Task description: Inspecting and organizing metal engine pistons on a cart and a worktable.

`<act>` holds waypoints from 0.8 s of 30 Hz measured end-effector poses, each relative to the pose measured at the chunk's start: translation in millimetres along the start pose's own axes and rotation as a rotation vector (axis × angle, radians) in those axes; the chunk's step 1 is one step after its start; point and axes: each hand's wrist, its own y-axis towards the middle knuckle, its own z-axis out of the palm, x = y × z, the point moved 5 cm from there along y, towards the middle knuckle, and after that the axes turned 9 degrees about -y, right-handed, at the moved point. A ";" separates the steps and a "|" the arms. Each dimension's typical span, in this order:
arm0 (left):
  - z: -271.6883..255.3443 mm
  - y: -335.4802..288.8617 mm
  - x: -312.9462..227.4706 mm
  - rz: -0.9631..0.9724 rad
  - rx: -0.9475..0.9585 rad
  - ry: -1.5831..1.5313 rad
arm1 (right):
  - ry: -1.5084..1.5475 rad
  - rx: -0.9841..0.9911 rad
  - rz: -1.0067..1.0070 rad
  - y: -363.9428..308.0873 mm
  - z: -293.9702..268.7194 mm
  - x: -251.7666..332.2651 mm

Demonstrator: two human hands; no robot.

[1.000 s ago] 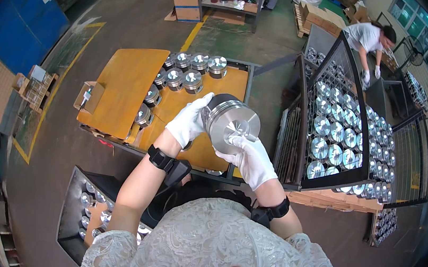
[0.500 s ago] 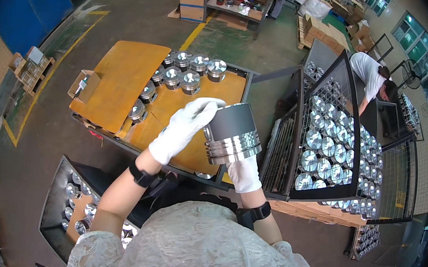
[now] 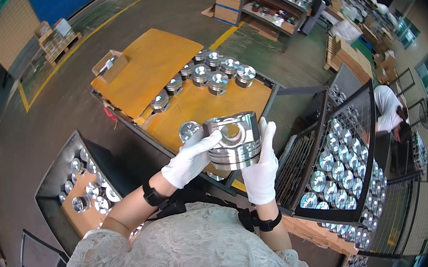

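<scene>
Between my two white-gloved hands is a shiny metal engine piston, held up over the near side of a table with an orange-yellow top. Its pin bore faces me, and the ring grooves run round its lower end. My left hand grips it from the left, thumb lying on the side near the bore. On its right side my right hand is closed against it, fingers pointing upward. A smaller-looking piston stands on the table just beyond my left hand. Farther back, several pistons stand upright in rows.
An orange board covers the table's left part, with a small open cardboard box on it. At right stands a mesh cage full of pistons; a person bends behind it. A dark bin with pistons sits lower left.
The piston has been turned, from its dark coated skirt showing to its bore side showing. My left hand came down from its top to its left side; my right hand rose along its right side.
</scene>
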 end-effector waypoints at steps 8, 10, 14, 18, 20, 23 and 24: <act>-42.3 18.6 11.9 0.045 -0.009 -0.270 | 0.104 -0.205 -0.180 -6.2 1.4 45.9; -47.8 30.6 19.9 -0.050 0.242 -0.499 | 0.096 -0.192 -0.236 -13.7 8.9 52.3; -40.7 42.1 29.1 -0.182 0.295 -0.420 | 0.187 -0.152 -0.259 -19.4 8.4 52.4; -51.8 46.3 28.7 -0.174 0.284 -0.406 | 0.189 -0.125 -0.160 -27.4 6.3 37.7; -60.8 46.5 28.6 -0.204 0.244 -0.353 | 0.283 -0.107 -0.083 -34.0 9.2 28.3; -73.1 37.1 24.9 -0.038 -0.022 -0.208 | 1.039 -0.158 0.185 -36.4 25.9 13.9; -56.6 24.3 20.0 0.022 0.000 -0.082 | 1.018 -0.186 0.199 -36.9 28.3 4.4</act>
